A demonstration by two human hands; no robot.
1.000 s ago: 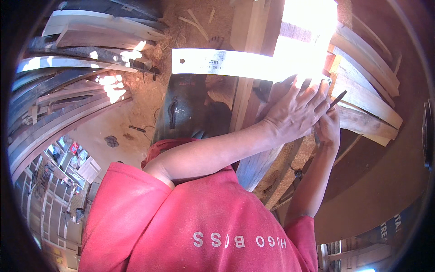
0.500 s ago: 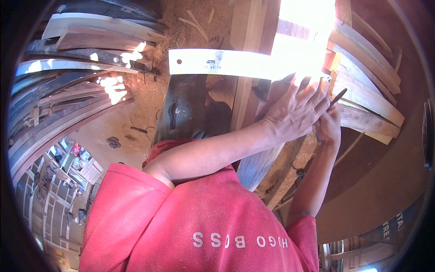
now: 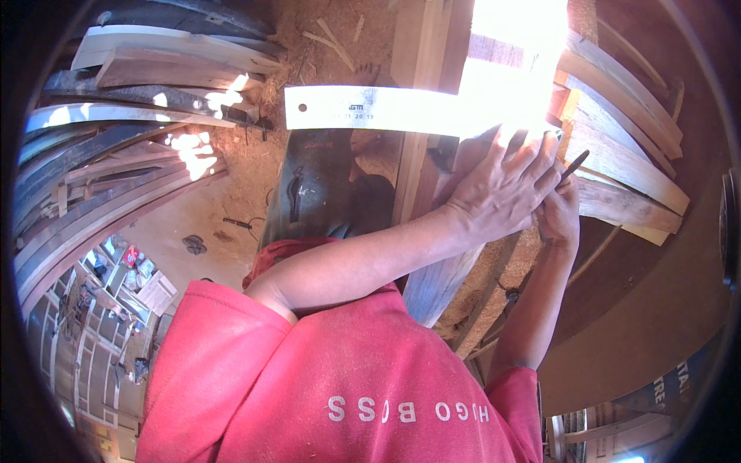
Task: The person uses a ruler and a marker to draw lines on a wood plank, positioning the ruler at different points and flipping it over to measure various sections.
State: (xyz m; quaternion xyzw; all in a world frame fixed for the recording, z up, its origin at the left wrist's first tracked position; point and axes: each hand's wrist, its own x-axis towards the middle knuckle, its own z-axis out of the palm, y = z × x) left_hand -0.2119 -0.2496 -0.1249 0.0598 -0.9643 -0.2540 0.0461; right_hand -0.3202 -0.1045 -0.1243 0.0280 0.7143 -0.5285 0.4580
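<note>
My left hand (image 3: 502, 181) reaches across to the right, fingers bent and slightly apart, holding a wide metal ruler (image 3: 332, 108) down on a wooden board (image 3: 505, 50). The ruler lies crosswise, its holed end sticking out past the board to the left. Strong sunlight washes out its right part and the left fingertips' contact. Just below and right of that hand, my right hand (image 3: 561, 212) is closed on a thin dark pencil (image 3: 575, 163), its upper end pointing up and right. The pencil's lower end and some right fingers are hidden behind my left hand.
Stacked planks (image 3: 131, 154) lie along the left side. More boards (image 3: 633, 170) fan out to the right beside a brown curved surface (image 3: 648, 309). Shavings and wood scraps (image 3: 330, 46) cover the floor ahead, and a cluttered shelf (image 3: 127, 285) is at lower left.
The ruler's free end has shifted very slightly left and down. Both hands keep almost the same place and hold.
</note>
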